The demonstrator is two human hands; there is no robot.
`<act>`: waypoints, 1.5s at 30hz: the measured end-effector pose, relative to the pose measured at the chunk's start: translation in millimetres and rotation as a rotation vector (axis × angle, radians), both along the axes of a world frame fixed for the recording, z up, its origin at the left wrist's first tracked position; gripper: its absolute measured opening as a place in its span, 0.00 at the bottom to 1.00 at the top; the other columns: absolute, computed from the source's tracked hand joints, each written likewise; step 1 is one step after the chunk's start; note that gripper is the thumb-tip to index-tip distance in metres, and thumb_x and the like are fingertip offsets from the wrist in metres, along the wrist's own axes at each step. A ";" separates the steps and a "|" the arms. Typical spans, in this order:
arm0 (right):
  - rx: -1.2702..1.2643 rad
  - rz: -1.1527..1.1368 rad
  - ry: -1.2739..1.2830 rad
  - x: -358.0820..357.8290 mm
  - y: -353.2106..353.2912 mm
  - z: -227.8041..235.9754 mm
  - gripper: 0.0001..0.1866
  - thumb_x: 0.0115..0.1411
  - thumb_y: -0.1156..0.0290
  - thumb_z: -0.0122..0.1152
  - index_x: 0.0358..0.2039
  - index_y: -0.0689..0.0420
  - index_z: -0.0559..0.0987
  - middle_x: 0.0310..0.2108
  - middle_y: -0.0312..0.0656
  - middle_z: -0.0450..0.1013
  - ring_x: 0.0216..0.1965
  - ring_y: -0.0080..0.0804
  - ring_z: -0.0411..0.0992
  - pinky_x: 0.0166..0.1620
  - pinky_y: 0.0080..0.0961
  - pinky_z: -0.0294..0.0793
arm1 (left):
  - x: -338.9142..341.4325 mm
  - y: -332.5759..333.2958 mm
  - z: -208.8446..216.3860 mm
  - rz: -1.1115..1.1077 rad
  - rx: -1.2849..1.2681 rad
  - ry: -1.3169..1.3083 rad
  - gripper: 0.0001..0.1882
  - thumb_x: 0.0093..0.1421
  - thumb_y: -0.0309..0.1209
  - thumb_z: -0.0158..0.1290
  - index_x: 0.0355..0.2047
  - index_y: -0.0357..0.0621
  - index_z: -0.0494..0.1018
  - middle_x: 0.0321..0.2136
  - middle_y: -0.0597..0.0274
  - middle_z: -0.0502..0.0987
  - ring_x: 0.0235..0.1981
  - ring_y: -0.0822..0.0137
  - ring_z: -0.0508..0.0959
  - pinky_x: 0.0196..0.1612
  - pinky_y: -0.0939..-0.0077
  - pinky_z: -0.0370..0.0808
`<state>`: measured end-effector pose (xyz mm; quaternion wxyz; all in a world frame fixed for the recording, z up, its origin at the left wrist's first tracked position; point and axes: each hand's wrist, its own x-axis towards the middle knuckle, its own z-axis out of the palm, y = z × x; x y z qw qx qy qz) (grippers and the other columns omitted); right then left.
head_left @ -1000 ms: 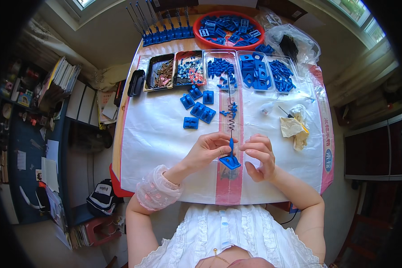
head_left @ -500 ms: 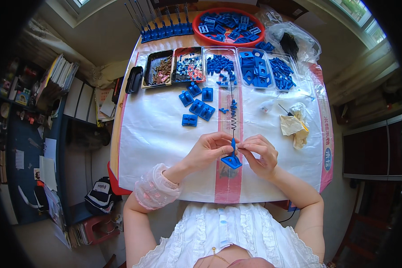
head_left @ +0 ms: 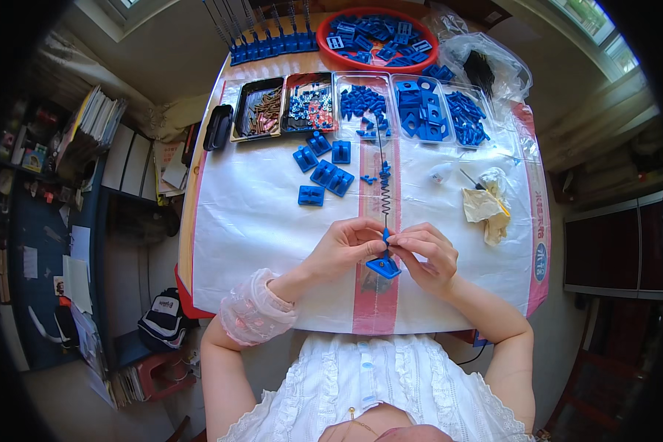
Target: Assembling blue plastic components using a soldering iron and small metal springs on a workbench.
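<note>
Between my hands is a blue plastic base (head_left: pixel 384 268) with a narrow upright neck, and a dark coiled spring wire (head_left: pixel 385 197) runs from it away from me across the table. My left hand (head_left: pixel 348 244) pinches the neck from the left with thumb and fingers. From the other side, the fingertips of my right hand (head_left: pixel 429 254) are closed against the neck; whatever small thing they may hold is hidden. A brassy fastener shows on the base. Beyond the left hand lie several blue bases (head_left: pixel 332 179), and small blue pieces (head_left: pixel 368 180) rest beside the wire.
Trays of brown screws (head_left: pixel 266 112), metal nuts (head_left: pixel 311 110) and blue parts (head_left: pixel 420 110) line the far side. Behind them stand a row of blue assemblies with wires (head_left: pixel 272 47) and a red basin (head_left: pixel 323 43). At right lies a crumpled cloth (head_left: pixel 486 210) with a screwdriver.
My right fingertips have moved slightly left, up against the blue neck. The base has turned a little, and a brassy fastener shows more clearly. My left hand keeps its pinch.
</note>
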<state>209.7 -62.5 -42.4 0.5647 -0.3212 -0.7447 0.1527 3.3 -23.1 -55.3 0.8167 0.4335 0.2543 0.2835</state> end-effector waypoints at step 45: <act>-0.015 0.029 0.062 -0.4 -1.4 1.5 0.20 0.50 0.88 0.71 0.45 0.64 0.81 0.34 0.48 0.81 0.34 0.41 0.80 0.35 0.28 0.80 | 1.8 -1.1 1.0 -0.026 0.022 -0.013 0.13 0.68 0.25 0.56 0.51 0.36 0.74 0.42 0.55 0.83 0.44 0.68 0.84 0.49 0.75 0.81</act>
